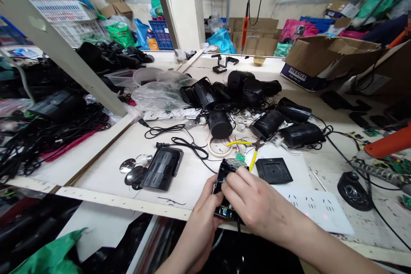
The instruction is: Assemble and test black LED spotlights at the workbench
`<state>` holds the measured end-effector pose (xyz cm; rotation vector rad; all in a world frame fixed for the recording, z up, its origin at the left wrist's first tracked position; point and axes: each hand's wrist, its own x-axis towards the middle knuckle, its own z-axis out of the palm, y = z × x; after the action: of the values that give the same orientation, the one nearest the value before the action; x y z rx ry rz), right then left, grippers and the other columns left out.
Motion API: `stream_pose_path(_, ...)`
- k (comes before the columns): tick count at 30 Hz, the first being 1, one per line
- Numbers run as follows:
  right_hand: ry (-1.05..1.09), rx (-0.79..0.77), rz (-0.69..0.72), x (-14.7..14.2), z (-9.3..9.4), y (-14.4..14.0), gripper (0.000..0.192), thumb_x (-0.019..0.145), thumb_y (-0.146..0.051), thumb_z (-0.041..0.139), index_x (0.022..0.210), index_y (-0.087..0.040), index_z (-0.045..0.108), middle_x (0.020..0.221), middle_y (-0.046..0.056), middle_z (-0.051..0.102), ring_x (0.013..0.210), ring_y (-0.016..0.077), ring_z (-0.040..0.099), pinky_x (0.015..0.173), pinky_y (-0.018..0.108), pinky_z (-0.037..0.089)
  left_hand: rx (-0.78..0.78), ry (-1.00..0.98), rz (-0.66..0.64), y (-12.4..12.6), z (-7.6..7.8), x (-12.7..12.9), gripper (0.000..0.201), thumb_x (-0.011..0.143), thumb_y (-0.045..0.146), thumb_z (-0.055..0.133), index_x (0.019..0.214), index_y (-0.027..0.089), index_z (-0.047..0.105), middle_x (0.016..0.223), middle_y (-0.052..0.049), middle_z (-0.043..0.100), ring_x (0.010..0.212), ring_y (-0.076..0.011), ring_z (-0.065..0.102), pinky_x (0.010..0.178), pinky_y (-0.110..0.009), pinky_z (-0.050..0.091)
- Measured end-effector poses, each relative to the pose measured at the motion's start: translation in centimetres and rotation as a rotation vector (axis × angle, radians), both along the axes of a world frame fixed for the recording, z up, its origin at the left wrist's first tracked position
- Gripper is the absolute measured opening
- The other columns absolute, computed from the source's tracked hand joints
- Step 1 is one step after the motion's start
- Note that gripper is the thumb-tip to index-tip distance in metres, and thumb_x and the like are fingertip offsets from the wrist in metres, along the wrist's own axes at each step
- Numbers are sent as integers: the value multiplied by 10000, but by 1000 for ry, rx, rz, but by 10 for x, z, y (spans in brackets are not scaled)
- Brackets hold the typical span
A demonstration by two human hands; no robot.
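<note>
An opened black plastic housing point(221, 174) is held at the table's front edge, some of its inner parts showing. My left hand point(205, 212) wraps round its near left side. Over the opening lies my right hand point(248, 195), fingers bent and pressed together inside; whatever they pinch is hidden. A small circuit board point(224, 211) shows at the housing's lower end, where a black cable hangs down. Just beyond the housing are yellow-handled cutters point(253, 158), a small green circuit board point(240, 157) and a roll of tape point(210, 147). A flat black cover point(274, 170) lies to the right.
Another black housing point(163, 169) lies left, beside round shiny discs point(127, 165). Several black housings point(221, 125) pile up at the back. A white power strip point(334, 214), a soldering iron's coiled stand point(379, 171) and an orange tool point(391, 141) are right. An orange screwdriver point(245, 32) hangs overhead.
</note>
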<state>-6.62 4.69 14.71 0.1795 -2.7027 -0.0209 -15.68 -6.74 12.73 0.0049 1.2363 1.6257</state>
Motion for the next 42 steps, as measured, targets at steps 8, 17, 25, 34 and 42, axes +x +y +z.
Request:
stream_pose_path(8, -5, -282, -3, 2, -3, 1, 262, 920, -8, 392, 982, -82, 635, 880, 106, 544, 806, 214, 456, 661, 321, 468, -19, 74, -4, -2, -3, -8, 518, 735, 217, 591, 1252, 249, 602, 1057, -31, 701, 970, -239, 616, 769, -288, 463)
stream_pose_path(17, 101, -187, -24, -7, -3, -3, 283, 929, -29, 390, 825, -89, 646, 825, 115, 535, 761, 215, 427, 629, 319, 448, -34, 99, -29, -5, 4, -14, 433, 739, 239, 624, 1172, 237, 636, 1138, -35, 680, 922, -223, 613, 659, -248, 445)
stream_pose_path(25, 115, -510, -20, -13, -4, 1, 324, 943, -41, 386, 1182, -100, 596, 975, 120, 592, 887, 205, 523, 744, 333, 523, 4, 72, 87, -3, -5, -22, 370, 737, 280, 700, 1100, 233, 644, 1041, -34, 702, 981, -229, 630, 765, -283, 517)
stream_pose_path(34, 302, -836, -250, 15, -53, -39, 200, 950, -67, 425, 1031, -162, 582, 853, 67, 606, 792, 176, 597, 688, 297, 524, 100, 12, 275, 2, 1, -43, 410, 781, 215, 690, 1181, 202, 604, 1132, -62, 702, 1038, -218, 648, 851, -324, 550)
stream_pose_path(42, 275, -623, -251, 2, -63, -57, 205, 991, -163, 382, 926, -160, 577, 743, 49, 612, 657, 176, 553, 574, 303, 456, 60, 126, 240, 0, 1, -36, 587, 605, 205, 856, 1143, 174, 624, 1043, -89, 732, 945, -248, 691, 860, -361, 546)
